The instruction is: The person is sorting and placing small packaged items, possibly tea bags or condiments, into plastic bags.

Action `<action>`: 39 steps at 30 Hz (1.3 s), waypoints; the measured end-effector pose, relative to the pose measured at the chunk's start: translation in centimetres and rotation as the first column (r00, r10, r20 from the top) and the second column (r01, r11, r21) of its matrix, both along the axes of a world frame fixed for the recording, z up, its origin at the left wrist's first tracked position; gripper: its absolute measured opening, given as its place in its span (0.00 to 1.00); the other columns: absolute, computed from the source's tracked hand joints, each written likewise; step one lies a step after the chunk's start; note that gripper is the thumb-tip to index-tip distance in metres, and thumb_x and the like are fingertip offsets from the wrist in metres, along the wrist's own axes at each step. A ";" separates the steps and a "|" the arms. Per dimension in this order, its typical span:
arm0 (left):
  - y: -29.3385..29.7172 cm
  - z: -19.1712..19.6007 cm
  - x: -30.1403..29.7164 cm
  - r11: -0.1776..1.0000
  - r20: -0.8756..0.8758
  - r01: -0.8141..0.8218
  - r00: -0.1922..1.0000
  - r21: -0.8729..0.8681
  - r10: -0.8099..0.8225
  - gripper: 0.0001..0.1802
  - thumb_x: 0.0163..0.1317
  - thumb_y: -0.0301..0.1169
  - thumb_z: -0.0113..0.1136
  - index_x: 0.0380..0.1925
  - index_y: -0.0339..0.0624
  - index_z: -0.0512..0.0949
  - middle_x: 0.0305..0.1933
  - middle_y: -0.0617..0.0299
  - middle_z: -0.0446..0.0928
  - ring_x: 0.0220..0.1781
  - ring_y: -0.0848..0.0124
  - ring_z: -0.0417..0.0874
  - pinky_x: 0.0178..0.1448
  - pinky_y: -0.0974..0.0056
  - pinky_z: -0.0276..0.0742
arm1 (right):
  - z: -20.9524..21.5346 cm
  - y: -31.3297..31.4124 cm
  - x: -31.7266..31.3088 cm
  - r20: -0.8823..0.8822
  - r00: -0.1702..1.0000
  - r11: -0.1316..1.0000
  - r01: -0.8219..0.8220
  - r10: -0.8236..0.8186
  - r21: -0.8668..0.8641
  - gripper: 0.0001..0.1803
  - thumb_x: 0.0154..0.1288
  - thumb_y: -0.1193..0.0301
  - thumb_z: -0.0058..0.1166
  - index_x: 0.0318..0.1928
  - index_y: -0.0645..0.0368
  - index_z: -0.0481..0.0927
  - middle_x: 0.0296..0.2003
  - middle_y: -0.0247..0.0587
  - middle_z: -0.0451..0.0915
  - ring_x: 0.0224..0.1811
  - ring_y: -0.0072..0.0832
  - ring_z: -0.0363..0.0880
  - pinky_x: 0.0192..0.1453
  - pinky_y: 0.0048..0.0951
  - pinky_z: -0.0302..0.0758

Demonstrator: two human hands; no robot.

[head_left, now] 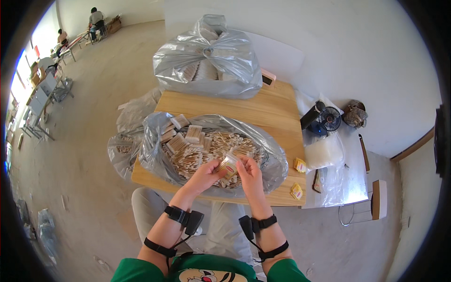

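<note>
Both hands grip a small clear packet (229,167) with a yellow and red label, holding it over an open grey plastic bag (275,150). My left hand (206,176) closes on the packet's left side. At its upper right edge, the fingers of my right hand (250,173) pinch the plastic. Swab sticks seem to show through the packet, partly covered by my fingers. Beneath the hands, the bag is filled with loose cotton swabs (225,143). Several packed bundles of swabs (193,134) lie on top at the left.
A tied grey bag (211,66) stands at the far end of the wooden table (235,105). Yellow label stacks (299,164) lie by its right edge. On the side table are a black fan (330,118) and clear plastic bags (325,151). Another bag (123,149) hangs left.
</note>
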State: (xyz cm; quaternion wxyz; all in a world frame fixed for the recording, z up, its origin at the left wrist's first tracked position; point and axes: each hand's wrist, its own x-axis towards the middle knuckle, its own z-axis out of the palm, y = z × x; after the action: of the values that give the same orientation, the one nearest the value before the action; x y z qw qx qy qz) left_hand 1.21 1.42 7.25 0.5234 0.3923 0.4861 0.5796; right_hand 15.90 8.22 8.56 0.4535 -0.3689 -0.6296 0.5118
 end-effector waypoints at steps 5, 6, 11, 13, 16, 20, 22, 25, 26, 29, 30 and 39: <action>-1.6 -1.8 -0.5 0.864 -0.713 -0.348 0.492 0.365 0.499 0.09 0.62 0.32 0.58 0.34 0.36 0.74 0.30 0.60 0.75 0.33 0.76 0.73 0.37 0.69 0.70 | -0.6 -0.8 -1.4 0.250 0.965 0.977 0.023 -0.077 0.212 0.05 0.58 0.77 0.57 0.34 0.65 0.78 0.30 0.40 0.77 0.33 0.29 0.75 0.35 0.26 0.72; -1.8 -1.5 -0.3 0.862 -0.709 -0.351 0.495 0.365 0.502 0.09 0.62 0.32 0.58 0.34 0.36 0.74 0.30 0.60 0.75 0.33 0.76 0.73 0.37 0.69 0.70 | -0.7 -1.0 -1.6 0.255 0.964 0.976 0.021 -0.077 0.215 0.05 0.58 0.77 0.57 0.34 0.65 0.78 0.30 0.40 0.77 0.33 0.29 0.75 0.35 0.26 0.72; -2.1 -3.3 0.4 0.964 -0.255 -0.254 0.940 -0.082 0.226 0.11 0.66 0.32 0.53 0.28 0.36 0.75 0.24 0.69 0.73 0.27 0.80 0.72 0.31 0.73 0.69 | -1.1 -2.7 -2.3 0.308 0.948 0.706 -0.164 -0.081 0.689 0.08 0.51 0.82 0.58 0.34 0.64 0.78 0.32 0.44 0.76 0.35 0.42 0.75 0.37 0.34 0.74; -2.2 -2.9 0.8 0.958 -0.158 -0.265 0.956 -0.109 0.247 0.11 0.66 0.32 0.53 0.28 0.36 0.75 0.24 0.69 0.73 0.27 0.80 0.72 0.31 0.73 0.69 | -1.5 -3.1 -2.0 0.333 0.939 0.698 -0.180 -0.089 0.694 0.09 0.50 0.83 0.57 0.35 0.64 0.78 0.33 0.44 0.76 0.36 0.43 0.75 0.39 0.35 0.74; -2.2 -3.3 1.0 0.950 0.029 -0.276 0.959 -0.147 0.283 0.11 0.65 0.31 0.53 0.27 0.36 0.75 0.24 0.68 0.73 0.27 0.81 0.71 0.31 0.74 0.68 | -1.8 -3.4 -1.7 0.361 0.929 0.685 -0.209 -0.085 0.698 0.09 0.50 0.83 0.57 0.35 0.63 0.78 0.35 0.44 0.76 0.37 0.44 0.75 0.41 0.36 0.73; -2.2 -3.4 1.0 0.948 0.042 -0.299 0.951 -0.113 0.305 0.10 0.64 0.30 0.55 0.25 0.37 0.75 0.24 0.69 0.73 0.26 0.81 0.71 0.29 0.73 0.66 | -1.1 -3.8 -1.9 0.354 0.932 0.735 -0.184 -0.081 0.653 0.10 0.51 0.83 0.56 0.36 0.63 0.78 0.35 0.45 0.77 0.38 0.43 0.75 0.41 0.36 0.73; -2.2 -3.9 0.7 0.944 -0.167 -0.320 0.938 -0.078 0.304 0.10 0.62 0.30 0.57 0.24 0.37 0.75 0.23 0.67 0.72 0.25 0.79 0.71 0.29 0.72 0.66 | -1.1 -3.9 -2.0 0.352 0.933 0.762 -0.175 -0.074 0.623 0.10 0.52 0.83 0.56 0.38 0.63 0.78 0.35 0.45 0.77 0.38 0.43 0.75 0.41 0.36 0.73; -1.9 -3.3 0.8 0.944 -0.437 -0.331 0.848 0.005 0.300 0.10 0.59 0.29 0.60 0.22 0.36 0.75 0.20 0.64 0.71 0.24 0.75 0.71 0.28 0.68 0.66 | -1.7 -3.7 -1.7 0.365 0.929 0.807 -0.175 -0.053 0.564 0.13 0.53 0.83 0.55 0.41 0.63 0.77 0.34 0.46 0.78 0.36 0.41 0.76 0.39 0.35 0.73; -1.9 -2.9 1.0 0.942 -0.503 -0.332 0.807 0.050 0.311 0.10 0.57 0.29 0.61 0.21 0.35 0.75 0.19 0.61 0.71 0.23 0.73 0.71 0.28 0.67 0.66 | -2.1 -3.5 -1.6 0.379 0.925 0.824 -0.187 -0.035 0.534 0.14 0.53 0.84 0.54 0.42 0.63 0.76 0.34 0.47 0.78 0.35 0.40 0.76 0.38 0.34 0.73; -2.0 -2.5 1.2 0.939 -0.558 -0.318 0.759 0.131 0.335 0.09 0.55 0.28 0.61 0.22 0.35 0.75 0.21 0.55 0.71 0.23 0.63 0.73 0.29 0.62 0.68 | -3.2 -3.0 -1.5 0.373 0.927 0.829 -0.175 -0.043 0.531 0.15 0.53 0.85 0.52 0.43 0.63 0.74 0.32 0.46 0.78 0.32 0.39 0.77 0.35 0.33 0.73; -2.1 -2.6 1.1 0.939 -0.558 -0.319 0.760 0.129 0.334 0.09 0.55 0.28 0.61 0.22 0.35 0.75 0.21 0.55 0.71 0.23 0.63 0.73 0.29 0.62 0.68 | -3.2 -2.9 -1.5 0.374 0.926 0.831 -0.176 -0.041 0.528 0.15 0.53 0.85 0.52 0.43 0.63 0.74 0.32 0.46 0.78 0.32 0.39 0.77 0.35 0.33 0.73; -2.0 -1.5 1.0 0.939 -0.687 -0.181 0.644 0.291 0.337 0.07 0.53 0.27 0.57 0.22 0.35 0.73 0.27 0.50 0.74 0.32 0.51 0.76 0.35 0.54 0.72 | -2.0 -2.1 -1.6 0.438 0.899 0.832 -0.235 -0.011 0.503 0.13 0.52 0.84 0.50 0.40 0.63 0.75 0.33 0.50 0.77 0.37 0.46 0.76 0.40 0.38 0.73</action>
State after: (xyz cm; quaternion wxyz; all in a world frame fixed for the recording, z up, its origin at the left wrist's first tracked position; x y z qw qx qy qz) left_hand 2.24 -0.56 5.73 0.1570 0.5652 0.6450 0.4898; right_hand 14.27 6.14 6.59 0.3602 -0.2883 -0.8525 0.2458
